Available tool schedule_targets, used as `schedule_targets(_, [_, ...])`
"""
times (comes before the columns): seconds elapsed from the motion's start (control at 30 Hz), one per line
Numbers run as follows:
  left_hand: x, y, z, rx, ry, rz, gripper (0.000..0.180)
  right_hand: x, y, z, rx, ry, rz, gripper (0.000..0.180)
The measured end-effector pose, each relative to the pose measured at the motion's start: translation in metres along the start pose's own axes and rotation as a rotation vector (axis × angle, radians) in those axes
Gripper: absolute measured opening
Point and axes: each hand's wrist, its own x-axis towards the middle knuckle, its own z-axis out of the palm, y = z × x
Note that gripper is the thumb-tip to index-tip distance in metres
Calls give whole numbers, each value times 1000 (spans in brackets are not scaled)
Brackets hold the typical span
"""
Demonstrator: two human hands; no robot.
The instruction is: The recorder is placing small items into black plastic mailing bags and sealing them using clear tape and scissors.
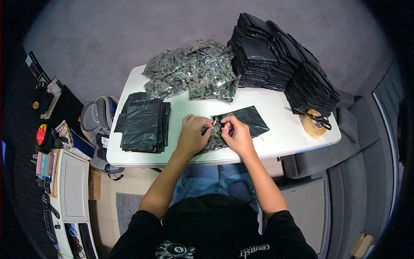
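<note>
Close to the table's front edge, a camouflage-patterned packet in clear plastic (212, 144) lies between my hands. My left hand (194, 134) pinches its upper left part, while the fingertips of my right hand (238, 136) are closed on its upper right part. Exactly how the plastic sits in the fingertips is partly hidden. A flat black plastic bag (252, 120) lies on the table just behind my right hand, partly covered by it. Left of my left hand is a stack of flat black bags (142, 125).
A heap of camouflage packets (189, 71) covers the far middle of the white table (276, 140). Tall piles of black packages (267, 56) stand at the far right. A tape roll (312, 125) with black-handled scissors (321, 120) on it rests near the right edge.
</note>
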Motion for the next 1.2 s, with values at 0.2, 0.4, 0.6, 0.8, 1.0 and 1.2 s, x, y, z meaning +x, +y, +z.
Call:
schedule_targets(0.2, [1,9,0,114,-40,77,14,0,-4,1,-62,24,-29,25])
schedule_targets(0.4, [6,14,3,165,-61,-38,11,-2,-11,1,-120,-19,-110,26])
schedule_targets(0.6, [20,4,3,55,-67,-298,26,-4,-10,1,-100,-47,-184,27])
schedule_targets(0.8, [8,-27,-43,142,-385,-591,59,-5,-10,0,-82,-25,-144,28])
schedule_targets(1.0, [-5,-8,-28,-838,-112,-894,35,-3,-16,3,-52,20,-136,28])
schedule_targets(1.2, [-15,1,-15,-1088,-86,-1039,40,-4,-24,11,-9,64,-133,27])
